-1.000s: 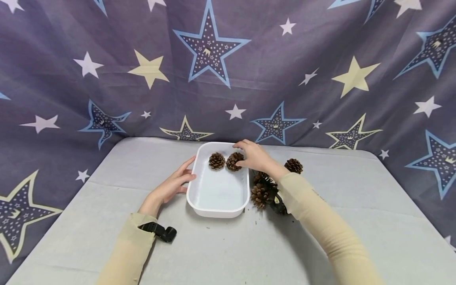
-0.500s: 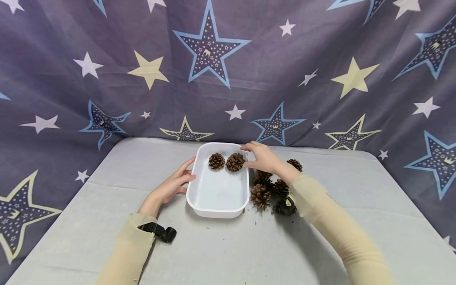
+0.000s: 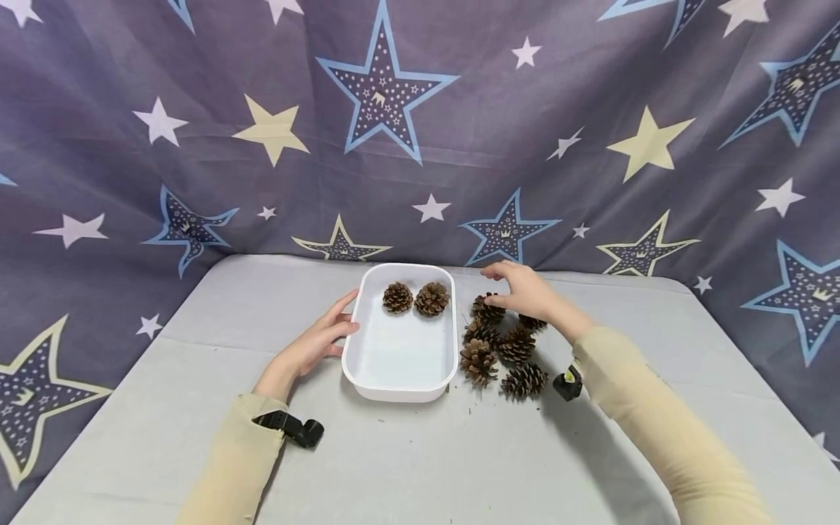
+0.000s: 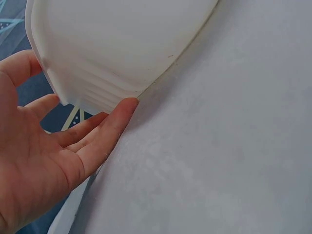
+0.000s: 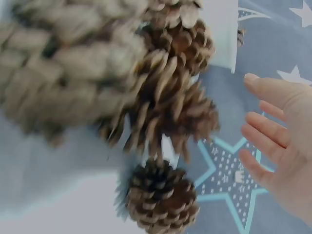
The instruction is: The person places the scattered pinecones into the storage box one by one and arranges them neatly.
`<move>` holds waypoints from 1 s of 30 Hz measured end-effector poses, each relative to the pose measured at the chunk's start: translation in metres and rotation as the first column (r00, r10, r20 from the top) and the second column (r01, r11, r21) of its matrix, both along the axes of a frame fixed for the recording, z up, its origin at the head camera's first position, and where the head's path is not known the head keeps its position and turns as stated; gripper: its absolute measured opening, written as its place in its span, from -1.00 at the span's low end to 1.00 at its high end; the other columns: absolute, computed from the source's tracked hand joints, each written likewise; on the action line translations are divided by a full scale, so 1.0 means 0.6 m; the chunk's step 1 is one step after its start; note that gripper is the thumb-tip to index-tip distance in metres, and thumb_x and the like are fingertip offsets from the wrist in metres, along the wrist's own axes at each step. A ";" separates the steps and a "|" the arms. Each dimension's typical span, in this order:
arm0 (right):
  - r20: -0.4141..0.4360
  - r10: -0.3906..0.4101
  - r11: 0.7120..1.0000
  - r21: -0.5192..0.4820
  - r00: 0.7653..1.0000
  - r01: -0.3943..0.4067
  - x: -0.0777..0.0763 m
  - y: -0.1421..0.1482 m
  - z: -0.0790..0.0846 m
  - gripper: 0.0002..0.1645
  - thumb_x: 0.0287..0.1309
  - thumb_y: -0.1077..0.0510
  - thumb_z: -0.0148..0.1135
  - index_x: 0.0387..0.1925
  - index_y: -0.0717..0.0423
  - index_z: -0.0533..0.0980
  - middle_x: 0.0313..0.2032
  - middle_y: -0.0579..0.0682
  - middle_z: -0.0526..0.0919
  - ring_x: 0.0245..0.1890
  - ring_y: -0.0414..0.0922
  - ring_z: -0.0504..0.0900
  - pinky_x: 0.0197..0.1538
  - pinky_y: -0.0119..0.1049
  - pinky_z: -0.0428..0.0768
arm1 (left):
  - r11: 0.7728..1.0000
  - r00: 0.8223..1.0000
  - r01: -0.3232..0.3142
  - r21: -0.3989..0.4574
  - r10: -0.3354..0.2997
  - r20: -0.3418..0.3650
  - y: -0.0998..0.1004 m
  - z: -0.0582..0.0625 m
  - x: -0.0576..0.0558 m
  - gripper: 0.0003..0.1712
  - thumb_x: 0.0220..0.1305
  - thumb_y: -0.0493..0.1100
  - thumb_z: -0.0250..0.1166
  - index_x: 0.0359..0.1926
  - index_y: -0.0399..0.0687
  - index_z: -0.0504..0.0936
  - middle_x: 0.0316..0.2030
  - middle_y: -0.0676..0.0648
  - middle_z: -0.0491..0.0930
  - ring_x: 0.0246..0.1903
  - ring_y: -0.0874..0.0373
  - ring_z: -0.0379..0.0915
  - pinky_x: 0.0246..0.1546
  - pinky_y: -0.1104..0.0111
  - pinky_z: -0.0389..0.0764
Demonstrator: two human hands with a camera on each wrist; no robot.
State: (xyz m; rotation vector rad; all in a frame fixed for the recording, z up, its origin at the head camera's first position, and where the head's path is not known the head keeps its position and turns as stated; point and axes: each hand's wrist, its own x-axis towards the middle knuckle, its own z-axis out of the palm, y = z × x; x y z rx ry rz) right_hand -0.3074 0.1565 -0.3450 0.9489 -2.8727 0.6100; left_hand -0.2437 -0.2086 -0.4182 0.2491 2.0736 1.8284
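Note:
A white plastic tray (image 3: pixel 399 394) stands on the table with two brown pine cones (image 3: pixel 397 298) side by side at its far end. My left hand (image 3: pixel 313 348) rests against the tray's left side, fingers spread and touching its wall and rim; the left wrist view shows them along the outer wall (image 4: pixel 97 92). My right hand (image 3: pixel 527 293) is right of the tray over a group of pine cones (image 3: pixel 478 362), nothing held. Its fingers are apart and relaxed in the right wrist view, beside the cones (image 5: pixel 163 197).
The table (image 3: pixel 367 467) has a light grey cover with small dark crumbs near the tray. Behind it hangs a purple-grey cloth (image 3: pixel 459 197) with a star print. A wrist camera on a black strap (image 3: pixel 298 429) sits on the left wrist.
My right hand has let go of a pine cone inside the tray and moved right, out over the loose cones. My left hand and the tray keep their place.

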 end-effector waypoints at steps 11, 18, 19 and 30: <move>0.043 -0.040 0.999 0.020 0.998 0.039 0.005 0.043 -0.014 -0.42 0.02 0.13 0.30 0.10 0.22 0.40 0.03 0.17 0.48 0.04 0.09 0.43 0.09 0.02 0.42 | 1.000 1.000 0.010 0.005 -0.010 -0.007 -0.004 -0.001 0.000 -0.21 0.32 -0.04 0.04 0.40 0.40 -0.22 0.22 -0.32 0.14 0.03 -0.06 0.34 -0.06 0.09 0.53; 0.017 -0.023 0.999 0.030 1.000 0.022 -0.001 0.036 -0.035 -0.36 -0.03 0.12 0.33 0.11 0.25 0.38 0.03 0.20 0.49 0.02 0.10 0.46 0.11 -0.01 0.42 | 1.000 1.000 0.005 0.010 -0.005 -0.005 -0.004 -0.001 0.000 -0.21 0.32 -0.06 0.03 0.41 0.39 -0.22 0.22 -0.32 0.13 0.05 -0.08 0.32 -0.06 0.09 0.53; 0.018 -0.022 0.999 0.028 1.000 0.022 -0.001 0.034 -0.037 -0.35 -0.04 0.12 0.33 0.11 0.26 0.37 0.03 0.20 0.48 0.02 0.10 0.46 0.12 0.00 0.42 | 1.000 1.000 0.004 0.009 -0.004 -0.004 -0.003 0.000 0.001 -0.21 0.32 -0.05 0.03 0.41 0.39 -0.21 0.22 -0.32 0.14 0.05 -0.08 0.32 -0.06 0.09 0.53; -0.012 0.001 1.000 -0.006 1.000 -0.001 -0.005 0.027 -0.054 -0.30 -0.12 0.17 0.36 0.10 0.34 0.36 0.00 0.25 0.47 -0.03 0.15 0.47 0.07 0.04 0.45 | 1.000 1.000 0.002 -0.001 -0.002 -0.009 -0.001 0.001 0.000 -0.22 0.31 -0.04 0.04 0.40 0.39 -0.19 0.18 -0.30 0.16 0.03 -0.04 0.33 -0.07 0.10 0.54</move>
